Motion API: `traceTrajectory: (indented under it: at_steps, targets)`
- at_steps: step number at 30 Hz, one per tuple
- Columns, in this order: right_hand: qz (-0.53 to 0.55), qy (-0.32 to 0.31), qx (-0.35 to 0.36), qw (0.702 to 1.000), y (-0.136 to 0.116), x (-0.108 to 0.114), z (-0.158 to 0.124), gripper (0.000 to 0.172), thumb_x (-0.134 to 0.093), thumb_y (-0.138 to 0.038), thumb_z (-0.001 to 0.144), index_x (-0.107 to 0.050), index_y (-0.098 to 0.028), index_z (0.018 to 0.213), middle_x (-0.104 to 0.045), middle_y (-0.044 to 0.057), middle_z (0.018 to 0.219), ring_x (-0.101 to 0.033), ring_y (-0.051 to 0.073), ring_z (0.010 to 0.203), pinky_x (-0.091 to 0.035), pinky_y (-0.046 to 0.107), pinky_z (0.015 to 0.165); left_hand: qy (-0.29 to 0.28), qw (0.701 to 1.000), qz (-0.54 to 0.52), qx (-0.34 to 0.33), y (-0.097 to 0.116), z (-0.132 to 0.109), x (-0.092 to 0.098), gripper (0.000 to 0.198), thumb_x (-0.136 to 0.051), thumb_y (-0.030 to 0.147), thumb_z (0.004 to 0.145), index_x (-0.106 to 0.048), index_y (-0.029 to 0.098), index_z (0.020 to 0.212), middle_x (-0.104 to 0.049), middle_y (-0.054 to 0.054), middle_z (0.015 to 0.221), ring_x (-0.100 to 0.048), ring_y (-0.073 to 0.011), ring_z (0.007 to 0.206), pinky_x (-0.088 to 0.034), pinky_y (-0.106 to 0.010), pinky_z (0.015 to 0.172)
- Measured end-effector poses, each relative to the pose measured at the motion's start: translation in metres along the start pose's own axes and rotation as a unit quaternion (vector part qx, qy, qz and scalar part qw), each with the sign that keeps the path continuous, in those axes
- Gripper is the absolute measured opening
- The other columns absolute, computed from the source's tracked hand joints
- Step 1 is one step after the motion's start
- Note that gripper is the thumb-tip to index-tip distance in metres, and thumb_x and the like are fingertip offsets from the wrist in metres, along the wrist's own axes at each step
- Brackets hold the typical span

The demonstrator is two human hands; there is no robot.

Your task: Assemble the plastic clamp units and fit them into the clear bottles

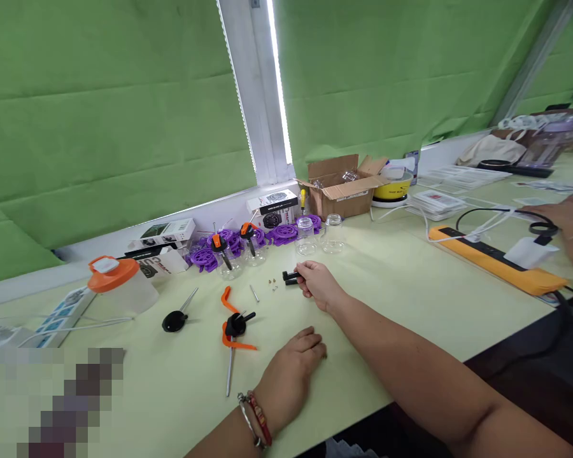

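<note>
My right hand (319, 285) pinches a small black plastic handle (291, 276) just above the table, and a second black piece (292, 282) lies right beneath it. My left hand (291, 369), bracelets at its wrist, rests on the tabletop with loosely bent fingers and nothing visible in them. To its left lies a black hub with orange arms (237, 324) and a metal rod. A loose orange arm (226, 298), a short metal pin (254, 293) and several tiny brass parts (272, 281) are near it. Farther left is a black round part with a rod (174, 320).
Clear jars (333, 235), purple plastic parts (282, 234) and product boxes (272, 207) line the back, beside an open cardboard box (346, 203). An orange-lidded container (128, 286) stands left. At right lie an orange power strip (491, 261) with cables and another person's hand (570, 222).
</note>
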State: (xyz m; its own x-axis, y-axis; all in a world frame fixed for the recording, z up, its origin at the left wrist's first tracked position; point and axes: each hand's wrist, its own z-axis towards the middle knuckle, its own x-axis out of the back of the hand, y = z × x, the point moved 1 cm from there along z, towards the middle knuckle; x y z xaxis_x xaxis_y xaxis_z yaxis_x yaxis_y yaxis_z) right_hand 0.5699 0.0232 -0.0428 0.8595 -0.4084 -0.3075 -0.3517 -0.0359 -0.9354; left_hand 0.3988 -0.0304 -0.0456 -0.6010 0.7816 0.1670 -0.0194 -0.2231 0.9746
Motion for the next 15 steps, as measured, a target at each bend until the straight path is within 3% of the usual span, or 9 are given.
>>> traceTrajectory:
  at_steps: [4,15]
  targets:
    - [-0.004,-0.003,-0.003,1.0,-0.001,0.0,-0.002,0.022,-0.058,-0.038,0.075,-0.049,-0.018,0.075,-0.043,-0.007,0.049,-0.028,0.003,0.036,-0.018,0.017,0.035,0.003,0.999,0.028,0.034,-0.014,-0.001,-0.009,0.038,-0.05,0.001,0.072,-0.072,0.024,0.093,-0.059,-0.006,0.127,-0.04,-0.0257,0.131,-0.018,-0.043,0.115]
    - [-0.045,-0.008,-0.012,0.999,-0.005,0.001,-0.001,0.022,-0.063,-0.033,0.074,-0.048,-0.018,0.069,-0.049,-0.005,0.049,-0.033,0.004,0.036,-0.024,0.019,0.034,0.061,0.995,0.065,0.04,-0.015,0.006,0.001,0.043,-0.053,-0.003,0.069,-0.071,0.023,0.097,-0.059,-0.009,0.127,-0.042,-0.0265,0.13,-0.02,-0.046,0.114]
